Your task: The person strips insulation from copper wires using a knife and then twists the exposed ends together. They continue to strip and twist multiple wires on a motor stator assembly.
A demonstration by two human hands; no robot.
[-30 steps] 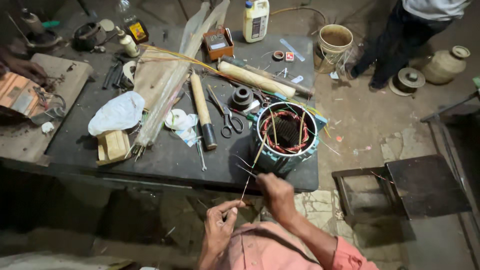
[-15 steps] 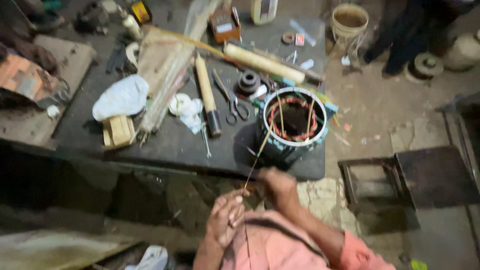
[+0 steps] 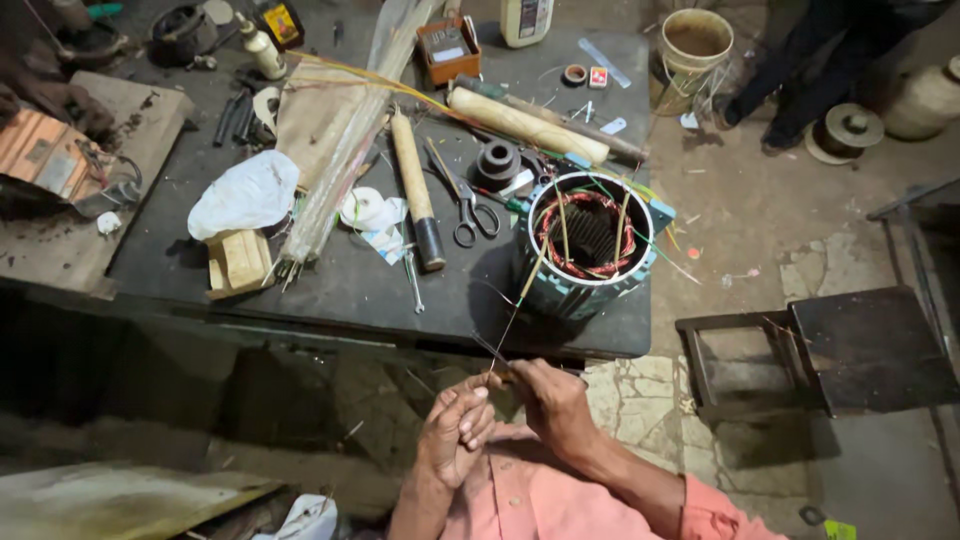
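A round grey-green motor stator with red-brown copper windings (image 3: 588, 243) is seen standing upright on the near right corner of a dark grey worktable (image 3: 330, 285). From its near rim a thin wire lead with a yellow-green sleeve (image 3: 520, 302) is stretched down and towards the near side, past the table edge, to the two hands held close together just below it. The left hand (image 3: 456, 428) is curled, its fingers bent inward and its fingertips brought up to the near end of the lead; whether the wire is actually pinched there cannot be told. The right hand (image 3: 549, 400) is closed, thumb against fingers, around the same end of the lead, just to the right of the left hand and touching it. Both hands are kept apart from the stator, which lies farther away and slightly to the right of them.

On the table, left of the stator, a pair of black-handled scissors (image 3: 464, 212) is laid, and beside it a pale wooden mallet with a black end (image 3: 417, 195). A long cream-coloured roll of insulating paper (image 3: 527, 125) is placed behind the stator. A crumpled white plastic bag (image 3: 244, 194) is seen farther left. On the floor at the right a dark metal stool frame (image 3: 820, 350) is stood.
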